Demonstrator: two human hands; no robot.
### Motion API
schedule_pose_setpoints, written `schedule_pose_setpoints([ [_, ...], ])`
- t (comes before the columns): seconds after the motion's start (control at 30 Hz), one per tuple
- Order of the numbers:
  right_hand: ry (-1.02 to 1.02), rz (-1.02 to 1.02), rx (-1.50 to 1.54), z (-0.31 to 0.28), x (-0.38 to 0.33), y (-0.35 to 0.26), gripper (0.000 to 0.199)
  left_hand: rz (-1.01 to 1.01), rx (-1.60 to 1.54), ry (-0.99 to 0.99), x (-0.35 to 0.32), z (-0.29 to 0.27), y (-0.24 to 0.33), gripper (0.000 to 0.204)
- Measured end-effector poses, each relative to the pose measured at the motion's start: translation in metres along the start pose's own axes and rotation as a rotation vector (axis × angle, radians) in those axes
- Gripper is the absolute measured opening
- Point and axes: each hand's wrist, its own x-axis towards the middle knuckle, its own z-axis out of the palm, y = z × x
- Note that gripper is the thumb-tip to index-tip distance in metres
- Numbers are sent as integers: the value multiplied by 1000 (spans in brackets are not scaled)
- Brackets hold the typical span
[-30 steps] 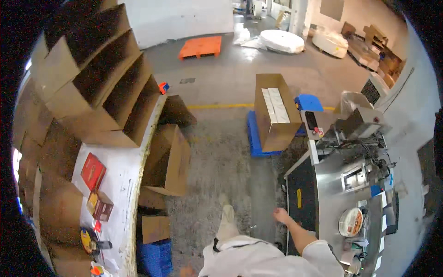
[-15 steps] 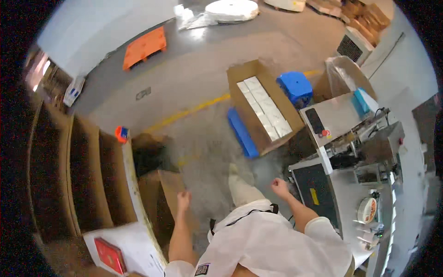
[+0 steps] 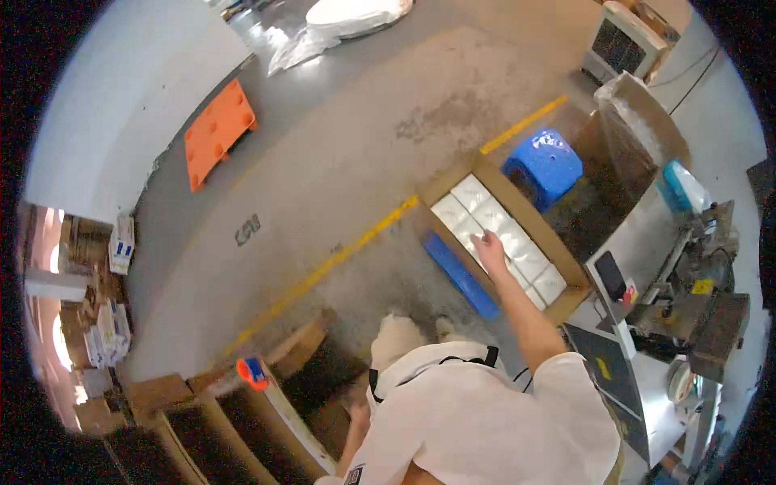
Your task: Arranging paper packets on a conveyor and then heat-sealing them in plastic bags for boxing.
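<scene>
Right hand (image 3: 490,249) over white boxes (image 3: 514,233) — contact unclear; left hand (image 3: 360,411) blurred.

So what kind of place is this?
Probably a packing area in a warehouse or factory: there's an open brown cardboard box holding rows of white rectangular packs, a flat orange plastic pallet, and a painted yellow line on the grey floor.

tbh can't read any txt here. Dark marking (image 3: 248,230) on the grey floor (image 3: 339,178) = too blurry, patch (image 3: 353,475) on the white shirt (image 3: 501,412) = too small, same w/ the yellow label (image 3: 702,286) on the machine (image 3: 715,327). Marks on the white boxes (image 3: 488,214) r too faint 2 tell.
</scene>
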Motion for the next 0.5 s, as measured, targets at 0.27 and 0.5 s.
schedule_pose_setpoints([
  [0.27,390,562,1008,75,210,-51,62,-253,-531,-172,120,6,-244,16],
  [0.5,725,532,1276,56,279,-58,38,-911,-1128,-346,485,-87,-442,13],
])
